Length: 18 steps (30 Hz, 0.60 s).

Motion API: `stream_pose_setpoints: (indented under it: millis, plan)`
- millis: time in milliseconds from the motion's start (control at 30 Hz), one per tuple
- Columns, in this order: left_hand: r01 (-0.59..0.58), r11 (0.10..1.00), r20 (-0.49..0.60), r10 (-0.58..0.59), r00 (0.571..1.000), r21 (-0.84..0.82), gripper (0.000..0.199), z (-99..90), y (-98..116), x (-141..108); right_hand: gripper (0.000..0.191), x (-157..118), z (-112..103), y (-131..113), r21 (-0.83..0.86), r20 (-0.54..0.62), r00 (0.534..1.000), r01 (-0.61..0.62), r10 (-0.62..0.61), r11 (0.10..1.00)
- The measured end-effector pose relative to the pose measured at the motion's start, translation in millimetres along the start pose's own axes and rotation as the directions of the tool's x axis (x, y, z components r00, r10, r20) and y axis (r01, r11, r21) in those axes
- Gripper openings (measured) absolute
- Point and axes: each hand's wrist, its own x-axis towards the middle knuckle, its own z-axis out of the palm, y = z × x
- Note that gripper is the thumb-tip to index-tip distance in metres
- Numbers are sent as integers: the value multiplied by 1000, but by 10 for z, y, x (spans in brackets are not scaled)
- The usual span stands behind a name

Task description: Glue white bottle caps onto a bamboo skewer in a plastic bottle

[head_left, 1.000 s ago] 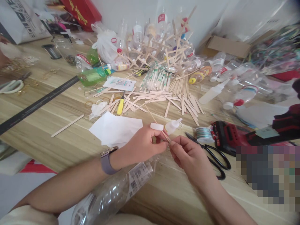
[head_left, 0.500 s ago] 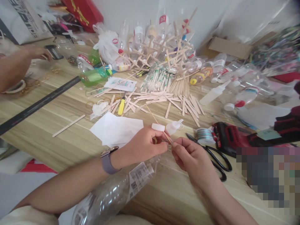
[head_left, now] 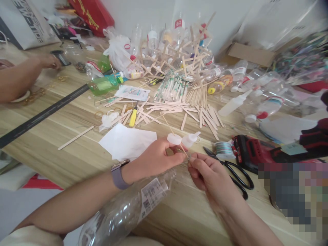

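A thin wooden skewer (head_left: 168,124) passes through a white bottle cap (head_left: 174,138). My left hand (head_left: 164,155), with a watch on its wrist, is closed around the skewer just below the cap. Fingers of my right hand (head_left: 205,167) pinch at the skewer's lower end, close to my left fingertips; a small thing there is too blurred to make out. Under my left forearm lies a large clear plastic bottle (head_left: 120,208) with a printed label. A small white glue bottle (head_left: 190,139) stands just beyond my hands.
Black scissors (head_left: 238,177), a thread spool (head_left: 224,149) and a red-black power tool (head_left: 251,152) lie at right. White paper (head_left: 128,141), a yellow screwdriver (head_left: 133,117), craft sticks (head_left: 184,121) and bottles lie ahead. Another person's arm (head_left: 23,75) is at far left.
The cap on the skewer has tilted, showing more of its flat face. The other person's hand at far left has moved slightly right and down, beside the dark wire spool.
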Motion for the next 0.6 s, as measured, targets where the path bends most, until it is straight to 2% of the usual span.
stream_pose_setpoints:
  millis: [100,233,367,467,600]
  plan:
    - [2,1000,-10,-2,1000,11,26,-18,21,-1,33,7,-11,13,21,13,1000,-25,25,999]
    - [49,998,-93,-45,995,48,48,-46,22,-2,34,3,0,24,20,28,998,-48,48,999]
    - [59,998,-178,-65,982,-37,59,-58,-8,16,33,-12,30,4,7,33,997,-76,76,997]
    - [34,997,-178,-46,983,-74,59,-53,-31,34,30,-14,37,-23,15,27,994,-109,108,994]
    - [50,999,-138,-50,989,-7,58,-48,-42,41,30,-3,33,-39,36,36,988,-151,150,988]
